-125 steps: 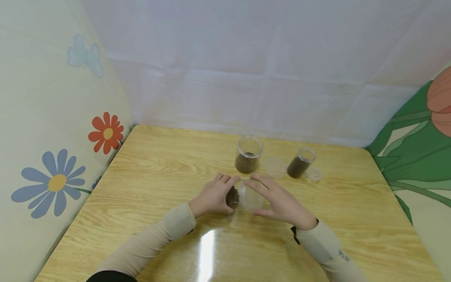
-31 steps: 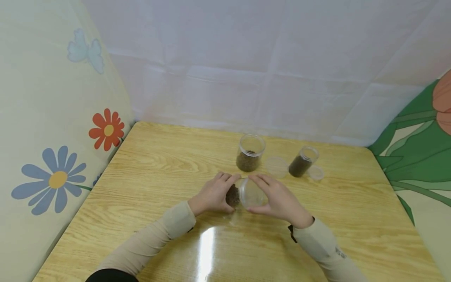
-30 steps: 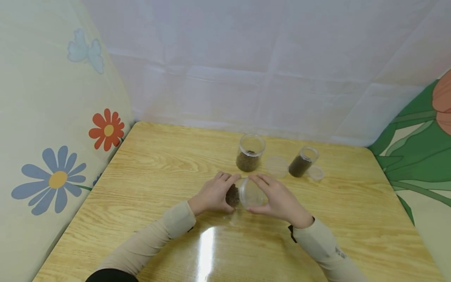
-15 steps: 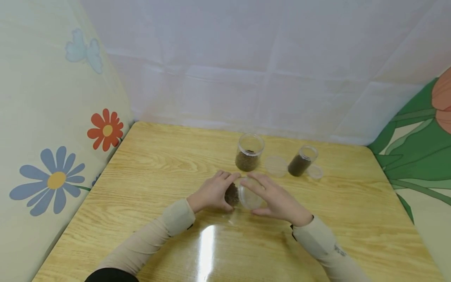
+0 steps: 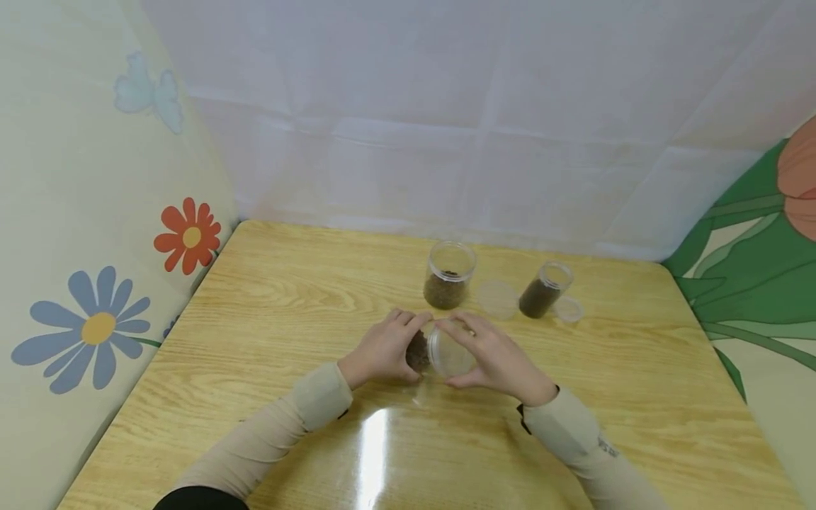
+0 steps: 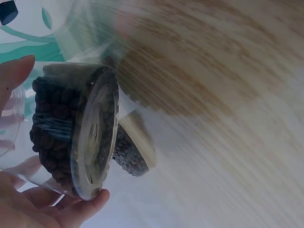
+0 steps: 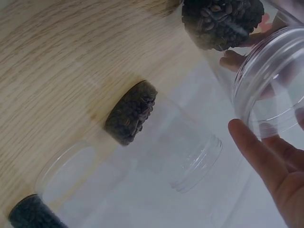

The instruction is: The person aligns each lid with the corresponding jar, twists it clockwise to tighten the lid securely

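My left hand (image 5: pixel 382 347) grips a clear jar (image 6: pixel 107 133) around its side, thumb and fingers on opposite sides. Dark coffee beans (image 6: pixel 54 123) lie in the base end. The jar is tipped over, its ridged end towards my right hand (image 5: pixel 503 358). Across that end sits a clear, pale lid (image 5: pixel 454 354). Thumb and fingers of the right hand span the lid's edge; a fingertip meets the ridged rim in the right wrist view. How tightly the lid sits cannot be told.
Behind the hands stands an uncovered wide jar (image 5: pixel 446 287), part full of beans. A loose round lid (image 5: pixel 497 299) lies right of it. Farther right are a narrow jar (image 5: pixel 540 297) with dark contents and a small lid (image 5: pixel 569 309). A white cloth (image 5: pixel 382 142) hangs behind the table.
My right hand's fingers loosen from the lid half a second ago, then close around it again now. The left hand keeps its grip on the jar. The other jars stay where they are.
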`<state>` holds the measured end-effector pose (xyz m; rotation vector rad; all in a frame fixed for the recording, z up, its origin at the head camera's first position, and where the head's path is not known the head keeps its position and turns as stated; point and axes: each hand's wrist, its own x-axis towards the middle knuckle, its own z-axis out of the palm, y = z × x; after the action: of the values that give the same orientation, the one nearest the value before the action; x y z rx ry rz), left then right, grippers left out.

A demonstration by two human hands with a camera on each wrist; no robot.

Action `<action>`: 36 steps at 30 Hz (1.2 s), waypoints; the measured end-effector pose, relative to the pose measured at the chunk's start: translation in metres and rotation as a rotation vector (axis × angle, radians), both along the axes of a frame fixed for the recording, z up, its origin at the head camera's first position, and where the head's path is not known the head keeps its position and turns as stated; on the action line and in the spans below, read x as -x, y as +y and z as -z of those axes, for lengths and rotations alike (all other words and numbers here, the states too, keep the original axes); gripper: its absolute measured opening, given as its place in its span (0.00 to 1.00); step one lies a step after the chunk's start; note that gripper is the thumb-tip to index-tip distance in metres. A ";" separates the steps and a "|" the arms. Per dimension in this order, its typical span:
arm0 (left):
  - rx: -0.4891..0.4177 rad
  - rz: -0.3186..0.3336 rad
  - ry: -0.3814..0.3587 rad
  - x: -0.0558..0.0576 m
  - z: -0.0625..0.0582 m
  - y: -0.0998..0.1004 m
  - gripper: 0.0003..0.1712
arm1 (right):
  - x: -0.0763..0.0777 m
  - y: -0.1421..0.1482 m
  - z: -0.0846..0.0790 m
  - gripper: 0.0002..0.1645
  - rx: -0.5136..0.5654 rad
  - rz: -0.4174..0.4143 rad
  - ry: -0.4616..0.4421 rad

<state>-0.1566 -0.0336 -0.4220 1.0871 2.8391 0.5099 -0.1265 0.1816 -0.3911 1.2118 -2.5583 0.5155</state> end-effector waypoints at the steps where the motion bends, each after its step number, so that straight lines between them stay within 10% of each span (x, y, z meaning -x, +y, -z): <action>1: -0.003 -0.005 0.002 0.000 0.000 0.000 0.58 | 0.000 0.000 0.000 0.52 0.000 0.006 -0.005; 36: -0.122 -0.056 -0.073 0.000 0.004 -0.012 0.59 | -0.015 0.020 -0.012 0.50 -0.054 0.181 -0.193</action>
<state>-0.1562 -0.0452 -0.4258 0.9867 2.8145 0.7208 -0.1113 0.2021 -0.3794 0.9756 -2.8268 0.5499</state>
